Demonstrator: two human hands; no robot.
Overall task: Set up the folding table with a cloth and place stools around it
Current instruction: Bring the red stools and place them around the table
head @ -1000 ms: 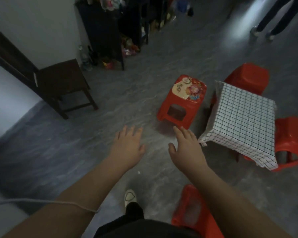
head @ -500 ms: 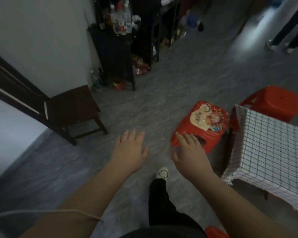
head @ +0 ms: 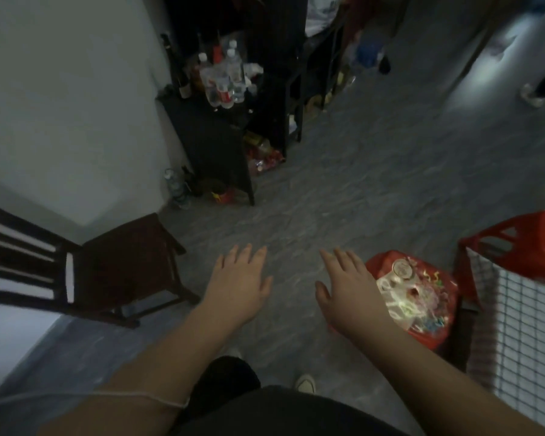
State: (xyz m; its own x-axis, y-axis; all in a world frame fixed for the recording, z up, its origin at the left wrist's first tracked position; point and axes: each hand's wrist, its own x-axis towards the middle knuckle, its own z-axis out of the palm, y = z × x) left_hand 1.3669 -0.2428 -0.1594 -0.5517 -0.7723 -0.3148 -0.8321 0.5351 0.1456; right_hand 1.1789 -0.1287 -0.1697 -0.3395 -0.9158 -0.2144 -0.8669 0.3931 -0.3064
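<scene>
Both hands are empty. The left hand (head: 238, 284) and the right hand (head: 350, 294) are stretched forward, palms down, with fingers straight and a little spread. The right hand overlaps the near edge of a red stool (head: 422, 297) in this view, and I cannot tell whether it touches the stool.

That stool stands on the floor (head: 343, 190) just beside the table (head: 535, 309), on the side where the checked cloth (head: 488, 325) hangs down. A second red stool (head: 529, 243) sits at the table's far side, partly behind the cloth.

The stool looks like moulded plastic, so it is probably light, stiff and easy to move with one hand. Its seat has a glossy printed top that would likely be slippery under a flat palm. A surer hold would be fingers hooked under the seat rim, or through a side opening if it has any, though the sides are mostly hidden here.

The cloth is thin and soft and would drag easily, so a stool slid along the floor should stay clear of the hanging edge.

A dark wooden chair (head: 123, 256) stands to the left, well apart from the table
</scene>
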